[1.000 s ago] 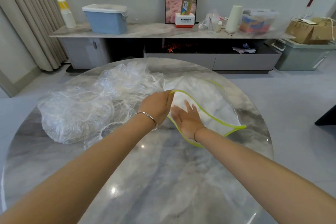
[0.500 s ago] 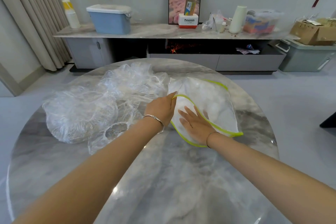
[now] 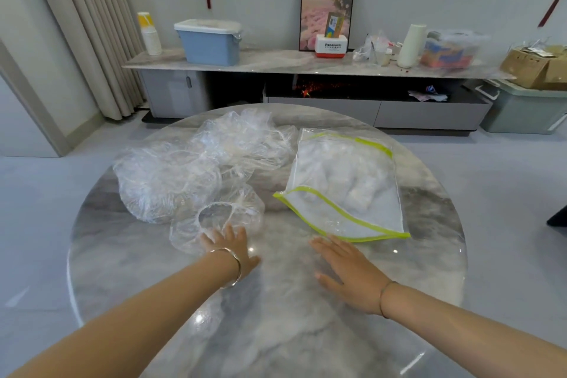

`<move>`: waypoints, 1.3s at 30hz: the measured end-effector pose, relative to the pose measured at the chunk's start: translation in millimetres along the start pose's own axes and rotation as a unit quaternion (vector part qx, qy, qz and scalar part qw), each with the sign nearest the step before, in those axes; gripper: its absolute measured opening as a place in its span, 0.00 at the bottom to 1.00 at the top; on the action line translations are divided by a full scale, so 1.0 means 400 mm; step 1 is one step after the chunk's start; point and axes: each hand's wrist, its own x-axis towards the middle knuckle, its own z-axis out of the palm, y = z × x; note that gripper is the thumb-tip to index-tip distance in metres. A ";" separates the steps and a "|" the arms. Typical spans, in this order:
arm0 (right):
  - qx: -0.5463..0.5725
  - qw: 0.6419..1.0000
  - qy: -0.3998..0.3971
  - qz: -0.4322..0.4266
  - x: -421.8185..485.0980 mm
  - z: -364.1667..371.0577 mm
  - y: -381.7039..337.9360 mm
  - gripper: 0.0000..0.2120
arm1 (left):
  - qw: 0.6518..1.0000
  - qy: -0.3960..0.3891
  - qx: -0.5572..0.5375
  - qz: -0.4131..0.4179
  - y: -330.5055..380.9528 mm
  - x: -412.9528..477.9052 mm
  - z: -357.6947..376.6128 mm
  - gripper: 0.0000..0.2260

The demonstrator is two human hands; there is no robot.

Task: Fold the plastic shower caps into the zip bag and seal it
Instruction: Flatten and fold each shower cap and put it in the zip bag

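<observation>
- A clear zip bag (image 3: 352, 222) is laid flat right of centre in the frame. Its mouth, edged in yellow-green, is gaping open toward the lower edge, and a second yellow-green strip is seen across its upper end.
- Crumpled whitish plastic (image 3: 343, 172) is seen packed inside the bag's upper half.
- A heap of shower caps (image 3: 190, 175), clear and wrinkled, is piled left of centre, near the bag.
- A single shower cap (image 3: 230, 215) is spread at the heap's lower edge, its gathered elastic ring turned upward.
</observation>
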 end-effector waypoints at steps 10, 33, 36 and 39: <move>0.002 0.995 -0.012 -0.097 -0.017 0.057 -0.065 0.43 | 0.925 0.043 -0.211 0.313 -0.035 -0.155 0.010 0.43; 0.431 0.877 0.167 0.131 -0.005 0.074 -0.023 0.12 | 0.911 0.077 -0.367 0.172 -0.097 -0.110 0.062 0.26; 0.434 0.862 0.180 0.189 -0.003 0.080 -0.016 0.12 | 0.894 0.091 -0.419 0.127 -0.090 -0.107 0.056 0.15; 0.373 0.887 0.166 0.217 -0.010 0.078 -0.014 0.08 | 0.920 0.113 -0.367 0.080 -0.091 -0.098 0.063 0.11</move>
